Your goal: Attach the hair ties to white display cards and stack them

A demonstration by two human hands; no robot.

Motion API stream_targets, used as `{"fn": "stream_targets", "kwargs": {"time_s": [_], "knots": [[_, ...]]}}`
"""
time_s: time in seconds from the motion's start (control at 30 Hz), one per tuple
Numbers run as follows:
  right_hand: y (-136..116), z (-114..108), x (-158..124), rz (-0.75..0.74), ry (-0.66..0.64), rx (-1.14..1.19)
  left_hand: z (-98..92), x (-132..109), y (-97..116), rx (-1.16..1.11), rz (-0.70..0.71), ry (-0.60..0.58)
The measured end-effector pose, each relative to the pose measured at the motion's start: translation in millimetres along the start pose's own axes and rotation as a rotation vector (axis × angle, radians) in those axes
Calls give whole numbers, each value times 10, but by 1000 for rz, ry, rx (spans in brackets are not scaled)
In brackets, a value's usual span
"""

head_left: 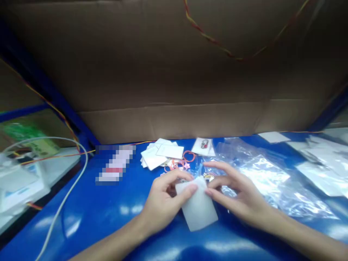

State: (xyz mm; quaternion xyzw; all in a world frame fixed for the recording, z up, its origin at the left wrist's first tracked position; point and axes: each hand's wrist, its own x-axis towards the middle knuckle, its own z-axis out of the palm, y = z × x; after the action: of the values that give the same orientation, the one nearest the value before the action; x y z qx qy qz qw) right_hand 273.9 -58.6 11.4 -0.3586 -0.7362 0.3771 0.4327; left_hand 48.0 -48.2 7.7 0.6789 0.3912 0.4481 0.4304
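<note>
Both of my hands hold one small white card in a clear sleeve (199,210) just above the blue table (108,217). My left hand (163,203) grips its left upper edge, thumb on top. My right hand (233,192) pinches its right upper corner, with the index finger stretched out above. Just beyond my fingers lie orange elastic loops with small pink charms (182,162). A loose stack of white cards (160,154) sits behind those.
A heap of clear plastic bags (261,177) spreads over the right of the table. A single card with a dark trinket (203,145) lies at the back. A cardboard wall (174,90) closes off the rear. A white cable (67,195) curves down the left side.
</note>
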Motion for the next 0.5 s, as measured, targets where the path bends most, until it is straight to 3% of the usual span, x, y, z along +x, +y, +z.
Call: {"fn": "stream_targets", "kwargs": {"time_s": [0.1,0.27,0.4,0.5], "knots": [[0,-3,-1,-33,40,4,-22,9,36,78,99,-5],[-24,-30,23,86,35,135,-47,1,81,154,227,54],[-31,-46,36,145,-49,74,-53,-7,65,211,250,66],[-36,-44,30,147,7,48,-50,-14,39,229,251,102]]}}
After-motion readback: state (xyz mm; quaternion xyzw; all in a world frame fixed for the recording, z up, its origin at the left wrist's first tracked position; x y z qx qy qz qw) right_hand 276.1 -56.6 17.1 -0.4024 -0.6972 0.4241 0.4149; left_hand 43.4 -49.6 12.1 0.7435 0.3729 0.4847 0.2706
